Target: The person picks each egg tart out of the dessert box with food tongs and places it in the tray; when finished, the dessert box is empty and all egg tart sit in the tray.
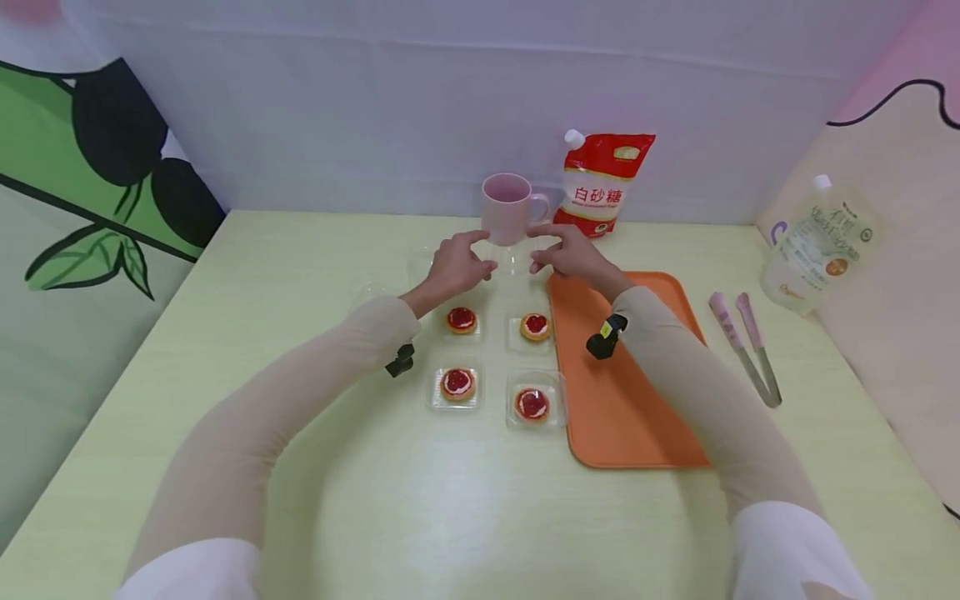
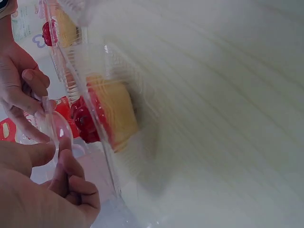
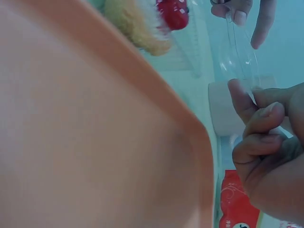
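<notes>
Both hands are raised in front of the pink mug (image 1: 507, 208), with a clear domed plastic lid (image 2: 61, 130) stretched between them. My left hand (image 1: 459, 265) pinches one edge of it between thumb and finger. The opposite edge is pinched by my right hand (image 1: 573, 252), as the right wrist view also shows. Below the hands, several small red-topped tarts sit in clear plastic boxes. One tart (image 1: 462, 320) is nearest the left hand and another tart (image 1: 536, 327) lies below the right. In the left wrist view a tart (image 2: 111, 114) shows large through its box.
An orange tray (image 1: 630, 400) lies under the right forearm, beside the boxes. Behind stands a red-and-white sugar pouch (image 1: 600, 187), near the mug. Pink-handled tongs (image 1: 750, 350) lie right of the tray, with a clear spouted pouch (image 1: 817, 242) at the right wall.
</notes>
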A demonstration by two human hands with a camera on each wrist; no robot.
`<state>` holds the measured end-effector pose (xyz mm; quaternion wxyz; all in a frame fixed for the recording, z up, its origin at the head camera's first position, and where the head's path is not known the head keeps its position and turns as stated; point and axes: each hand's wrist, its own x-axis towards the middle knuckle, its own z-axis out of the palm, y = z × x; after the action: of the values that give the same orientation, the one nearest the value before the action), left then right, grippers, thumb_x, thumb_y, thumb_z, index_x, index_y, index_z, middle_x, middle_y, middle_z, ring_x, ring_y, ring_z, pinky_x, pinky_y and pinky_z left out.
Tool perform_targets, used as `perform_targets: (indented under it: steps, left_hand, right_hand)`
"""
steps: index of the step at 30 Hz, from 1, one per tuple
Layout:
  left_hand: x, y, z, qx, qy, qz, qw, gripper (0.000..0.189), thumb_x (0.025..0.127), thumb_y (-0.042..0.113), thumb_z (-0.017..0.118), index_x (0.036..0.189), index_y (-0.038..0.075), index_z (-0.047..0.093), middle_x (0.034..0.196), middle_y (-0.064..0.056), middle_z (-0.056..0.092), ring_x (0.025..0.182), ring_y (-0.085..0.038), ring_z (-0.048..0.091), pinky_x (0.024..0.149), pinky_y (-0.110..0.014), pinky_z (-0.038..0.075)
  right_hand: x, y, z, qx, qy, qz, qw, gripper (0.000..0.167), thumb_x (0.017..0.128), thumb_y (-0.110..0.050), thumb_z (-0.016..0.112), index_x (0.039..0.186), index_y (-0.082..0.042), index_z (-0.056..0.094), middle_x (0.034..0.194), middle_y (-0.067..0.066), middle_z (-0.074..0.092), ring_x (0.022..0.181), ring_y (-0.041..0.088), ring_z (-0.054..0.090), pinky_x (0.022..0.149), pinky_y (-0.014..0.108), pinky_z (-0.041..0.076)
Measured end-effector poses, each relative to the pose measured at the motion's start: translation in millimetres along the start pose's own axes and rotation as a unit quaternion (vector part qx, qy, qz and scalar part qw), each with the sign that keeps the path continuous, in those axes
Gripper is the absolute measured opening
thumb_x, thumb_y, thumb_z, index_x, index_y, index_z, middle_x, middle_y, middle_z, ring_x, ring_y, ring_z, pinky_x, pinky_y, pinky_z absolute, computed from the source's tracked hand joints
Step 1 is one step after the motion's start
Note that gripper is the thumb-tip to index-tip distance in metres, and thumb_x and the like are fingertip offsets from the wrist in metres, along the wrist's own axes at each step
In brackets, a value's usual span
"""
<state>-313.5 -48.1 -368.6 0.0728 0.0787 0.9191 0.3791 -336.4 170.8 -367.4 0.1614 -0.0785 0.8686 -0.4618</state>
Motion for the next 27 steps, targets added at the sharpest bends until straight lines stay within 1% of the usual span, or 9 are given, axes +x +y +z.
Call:
perform_targets:
  steps: [4, 10, 14, 18, 22, 25, 27]
  left_hand:
    - [4.5, -2.2, 3.9, 0.020, -0.020, -0.014, 0.9995, 0.062, 0.095, 0.020, 0.068, 0.150, 0.009, 0.044, 0.095, -0.011, 0.076, 0.081, -0.022, 0.068, 0.068, -0.027, 0.047]
    - [12.9, -0.2, 7.0, 0.045, -0.058, -0.029, 0.9968, 0.060, 0.095, 0.021, 0.068, 0.148, 0.006, 0.044, 0.103, -0.012, 0.075, 0.089, -0.024, 0.070, 0.076, -0.029, 0.050]
    - [18.0, 3.6, 7.1, 0.068, -0.072, -0.033, 0.9945, 0.060, 0.094, 0.021, 0.069, 0.147, 0.004, 0.045, 0.102, -0.012, 0.076, 0.090, -0.024, 0.069, 0.080, -0.031, 0.049]
    - [21.2, 6.2, 7.9, 0.084, -0.082, -0.035, 0.9925, 0.061, 0.094, 0.022, 0.070, 0.145, 0.001, 0.045, 0.099, -0.012, 0.076, 0.091, -0.023, 0.068, 0.086, -0.034, 0.050]
    - [21.2, 4.1, 10.3, 0.101, -0.083, -0.035, 0.9909, 0.061, 0.094, 0.023, 0.070, 0.145, 0.001, 0.045, 0.096, -0.012, 0.076, 0.093, -0.024, 0.067, 0.091, -0.036, 0.050]
    - [20.0, 3.1, 11.3, 0.107, -0.076, -0.030, 0.9909, 0.061, 0.094, 0.024, 0.070, 0.145, 0.001, 0.045, 0.096, -0.012, 0.074, 0.093, -0.025, 0.066, 0.091, -0.037, 0.051]
    - [19.3, 4.0, 10.8, 0.110, -0.068, -0.022, 0.9913, 0.060, 0.094, 0.024, 0.070, 0.144, 0.001, 0.046, 0.100, -0.013, 0.072, 0.094, -0.027, 0.064, 0.089, -0.038, 0.051]
  right_hand:
    - [9.0, 6, 2, -0.021, -0.016, 0.002, 0.9996, 0.043, 0.100, -0.017, 0.060, 0.142, -0.013, 0.053, 0.100, 0.012, 0.074, 0.078, 0.028, 0.060, 0.061, 0.027, 0.042]
    - [14.9, 12, 2, -0.044, -0.019, 0.008, 0.9988, 0.042, 0.099, -0.015, 0.061, 0.140, -0.010, 0.056, 0.105, 0.015, 0.074, 0.076, 0.024, 0.059, 0.061, 0.027, 0.043]
    - [15.9, 13, 2, -0.056, -0.018, 0.013, 0.9982, 0.042, 0.099, -0.017, 0.062, 0.139, -0.011, 0.057, 0.106, 0.017, 0.074, 0.076, 0.025, 0.058, 0.061, 0.027, 0.043]
    - [15.5, 12, 3, -0.070, -0.014, 0.021, 0.9973, 0.042, 0.099, -0.018, 0.063, 0.140, -0.012, 0.057, 0.110, 0.017, 0.072, 0.085, 0.026, 0.060, 0.065, 0.027, 0.045]
    - [16.4, 12, 6, -0.083, -0.016, 0.023, 0.9961, 0.043, 0.099, -0.018, 0.063, 0.141, -0.012, 0.056, 0.112, 0.016, 0.071, 0.091, 0.027, 0.062, 0.071, 0.027, 0.048]
    - [16.5, 12, 6, -0.088, -0.019, 0.024, 0.9957, 0.044, 0.098, -0.018, 0.063, 0.141, -0.011, 0.056, 0.112, 0.016, 0.071, 0.094, 0.028, 0.063, 0.074, 0.029, 0.049]
    - [15.8, 11, 4, -0.092, -0.020, 0.025, 0.9953, 0.044, 0.098, -0.018, 0.063, 0.141, -0.011, 0.055, 0.112, 0.016, 0.071, 0.096, 0.027, 0.064, 0.077, 0.030, 0.050]
